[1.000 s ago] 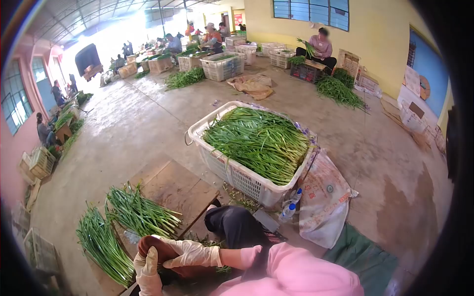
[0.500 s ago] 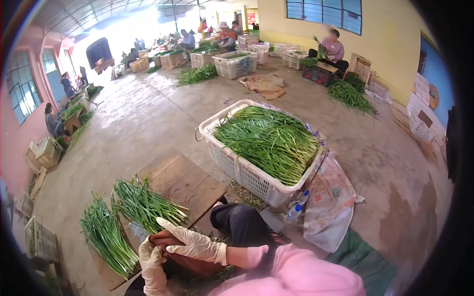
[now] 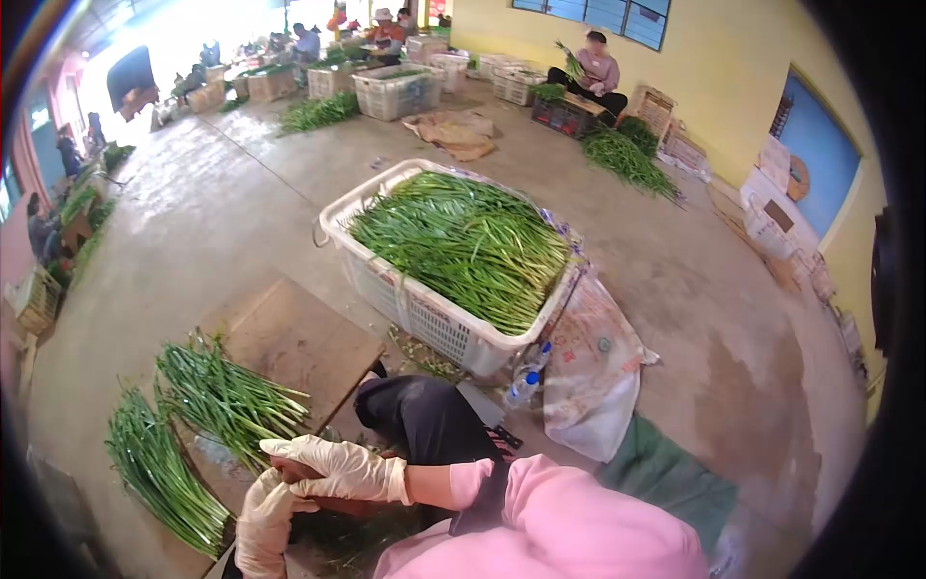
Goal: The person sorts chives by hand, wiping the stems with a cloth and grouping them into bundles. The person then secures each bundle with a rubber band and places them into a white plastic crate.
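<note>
My left hand [image 3: 264,526], in a whitish glove, is closed, its fingertips pinched at the edge of a reddish-brown, cloth-like thing [image 3: 355,506]. My right hand [image 3: 340,469], gloved the same way, lies across the top of that brown thing with its fingers curved around it. The two hands touch each other low in the head view. Just beyond them a bunch of long green chive-like stalks [image 3: 227,391] rests on a wooden board [image 3: 294,333]. A second bunch [image 3: 159,473] lies to its left. The lower part of the brown thing is hidden by my arm.
A white plastic crate [image 3: 424,314] heaped with green stalks stands ahead. Right of it are water bottles [image 3: 524,388], a white sack [image 3: 593,372] and a green sheet [image 3: 675,478]. A knife-like blade [image 3: 480,403] lies by my knee. Another person [image 3: 600,72] sits by the wall.
The view has turned to the right, so the crate and bunches appear farther left. Both hands stay together on the brown thing, with the right hand's fingers a little more curled.
</note>
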{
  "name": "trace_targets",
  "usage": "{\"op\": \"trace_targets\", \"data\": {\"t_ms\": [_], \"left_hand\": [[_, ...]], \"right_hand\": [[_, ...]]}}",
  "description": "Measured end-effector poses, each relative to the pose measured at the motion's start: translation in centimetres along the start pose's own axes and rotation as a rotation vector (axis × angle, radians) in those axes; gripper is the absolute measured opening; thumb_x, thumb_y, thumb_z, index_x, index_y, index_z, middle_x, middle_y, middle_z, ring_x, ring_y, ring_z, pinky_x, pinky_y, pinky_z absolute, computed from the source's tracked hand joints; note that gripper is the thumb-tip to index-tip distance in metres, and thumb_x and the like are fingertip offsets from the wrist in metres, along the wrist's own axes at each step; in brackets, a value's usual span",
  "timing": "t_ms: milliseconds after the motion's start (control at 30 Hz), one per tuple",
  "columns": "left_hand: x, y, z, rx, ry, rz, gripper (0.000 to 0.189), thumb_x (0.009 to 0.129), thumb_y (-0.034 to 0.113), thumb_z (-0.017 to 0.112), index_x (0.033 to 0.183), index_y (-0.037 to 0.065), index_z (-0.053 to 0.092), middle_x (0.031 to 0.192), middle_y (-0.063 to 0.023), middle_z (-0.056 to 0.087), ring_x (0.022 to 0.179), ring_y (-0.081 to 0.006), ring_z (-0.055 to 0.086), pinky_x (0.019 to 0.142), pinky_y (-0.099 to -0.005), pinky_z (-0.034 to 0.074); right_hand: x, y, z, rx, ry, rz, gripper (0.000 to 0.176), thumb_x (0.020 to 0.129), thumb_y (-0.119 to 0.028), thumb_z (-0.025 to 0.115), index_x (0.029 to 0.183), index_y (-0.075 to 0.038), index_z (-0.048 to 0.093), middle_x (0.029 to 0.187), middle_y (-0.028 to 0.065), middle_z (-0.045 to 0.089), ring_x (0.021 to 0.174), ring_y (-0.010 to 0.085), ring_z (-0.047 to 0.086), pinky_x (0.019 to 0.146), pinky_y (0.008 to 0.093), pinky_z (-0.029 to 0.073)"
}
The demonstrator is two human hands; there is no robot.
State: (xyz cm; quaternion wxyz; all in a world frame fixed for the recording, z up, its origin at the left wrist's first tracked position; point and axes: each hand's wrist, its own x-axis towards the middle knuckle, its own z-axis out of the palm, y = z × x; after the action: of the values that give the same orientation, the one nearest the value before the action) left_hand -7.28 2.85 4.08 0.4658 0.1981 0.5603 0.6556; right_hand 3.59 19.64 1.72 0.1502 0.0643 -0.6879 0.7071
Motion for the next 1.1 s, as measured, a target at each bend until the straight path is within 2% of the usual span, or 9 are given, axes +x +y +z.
{"op": "trace_targets", "data": {"t_ms": [100, 133, 267, 333, 400, 467, 567, 700, 1100], "left_hand": [[1.2, 2.8, -3.9, 0.306, -0.033, -0.083, 0.035, 0.090, 0.011, 0.067, 0.121, -0.002, 0.059, 0.112, -0.0123, 0.069, 0.095, -0.0216, 0.070, 0.078, -0.0298, 0.059], [2.0, 2.1, -5.0, 0.670, 0.137, 0.251, 0.036, 0.087, 0.007, 0.071, 0.120, 0.001, 0.060, 0.115, -0.0117, 0.068, 0.101, -0.0229, 0.068, 0.082, -0.0307, 0.057], [7.9, 3.0, -10.6, 0.914, 0.241, 0.627, 0.040, 0.095, -0.004, 0.052, 0.134, 0.004, 0.056, 0.132, -0.0134, 0.059, 0.126, -0.0251, 0.055, 0.106, -0.0339, 0.046], [9.7, 2.7, -13.1, 1.265, 0.193, 0.798, 0.037, 0.100, 0.001, 0.046, 0.136, 0.000, 0.054, 0.138, -0.0149, 0.056, 0.130, -0.0238, 0.052, 0.113, -0.0338, 0.039], [12.9, 0.5, -15.9, 0.960, 0.197, 0.768, 0.032, 0.103, 0.003, 0.043, 0.131, -0.005, 0.057, 0.136, -0.0168, 0.058, 0.136, -0.0286, 0.048, 0.116, -0.0366, 0.035], [13.6, -0.5, -17.9, 1.400, 0.195, 0.859, 0.035, 0.102, 0.017, 0.049, 0.135, 0.006, 0.058, 0.142, -0.0141, 0.054, 0.141, -0.0317, 0.041, 0.118, -0.0406, 0.031], [15.6, 0.0, -16.6, 1.565, 0.153, 0.352, 0.057, 0.101, 0.039, 0.047, 0.153, 0.016, 0.038, 0.161, -0.0174, 0.026, 0.149, -0.0447, 0.017, 0.122, -0.0517, 0.010], [17.4, -2.2, -19.7, 1.629, 0.148, 0.478, 0.050, 0.101, 0.033, 0.047, 0.149, 0.018, 0.045, 0.158, -0.0139, 0.034, 0.148, -0.0396, 0.024, 0.122, -0.0475, 0.017], [17.1, -2.7, -18.5, 1.621, 0.181, 0.483, 0.052, 0.101, 0.035, 0.044, 0.150, 0.017, 0.042, 0.162, -0.0132, 0.028, 0.149, -0.0384, 0.023, 0.123, -0.0473, 0.015]], "right_hand": [[0.2, 0.4, -2.0, -0.101, 0.042, 0.102, 0.055, 0.097, -0.015, 0.063, 0.146, -0.001, 0.043, 0.133, 0.0120, 0.058, 0.120, 0.0194, 0.056, 0.103, 0.0320, 0.043], [0.3, 2.7, -1.8, 0.377, 0.102, 0.148, 0.048, 0.098, -0.012, 0.061, 0.142, 0.000, 0.048, 0.129, 0.0107, 0.060, 0.117, 0.0182, 0.056, 0.103, 0.0325, 0.043], [1.9, 0.7, -6.5, 0.032, 0.161, 0.078, 0.037, 0.098, -0.013, 0.061, 0.132, 0.002, 0.054, 0.124, 0.0096, 0.058, 0.117, 0.0200, 0.054, 0.106, 0.0334, 0.040], [2.5, 1.9, -7.8, -0.236, 0.312, 0.004, 0.041, 0.097, -0.016, 0.065, 0.133, 0.000, 0.053, 0.128, 0.0093, 0.056, 0.119, 0.0205, 0.054, 0.106, 0.0349, 0.041], [3.8, 3.8, -9.2, -0.355, 0.383, 0.019, 0.045, 0.098, -0.016, 0.064, 0.137, 0.000, 0.050, 0.130, 0.0095, 0.055, 0.119, 0.0192, 0.055, 0.105, 0.0340, 0.043], [5.3, 4.2, -9.5, 0.073, 0.338, 0.169, 0.045, 0.099, -0.012, 0.062, 0.140, -0.001, 0.048, 0.127, 0.0076, 0.058, 0.116, 0.0160, 0.056, 0.103, 0.0312, 0.044], [9.8, 4.9, -5.8, -0.347, 0.284, 0.041, 0.045, 0.096, -0.013, 0.064, 0.137, 0.002, 0.052, 0.132, 0.0104, 0.057, 0.116, 0.0186, 0.058, 0.103, 0.0328, 0.045], [15.3, 9.6, -0.2, -0.857, -0.037, -0.326, 0.037, 0.086, -0.017, 0.069, 0.123, -0.016, 0.060, 0.108, 0.0091, 0.066, 0.098, 0.0302, 0.066, 0.080, 0.0399, 0.057], [7.5, 6.9, -2.0, -0.942, -0.262, 0.192, 0.021, 0.079, -0.005, 0.074, 0.097, -0.009, 0.065, 0.094, 0.0093, 0.065, 0.089, 0.0308, 0.066, 0.070, 0.0395, 0.054]]}}
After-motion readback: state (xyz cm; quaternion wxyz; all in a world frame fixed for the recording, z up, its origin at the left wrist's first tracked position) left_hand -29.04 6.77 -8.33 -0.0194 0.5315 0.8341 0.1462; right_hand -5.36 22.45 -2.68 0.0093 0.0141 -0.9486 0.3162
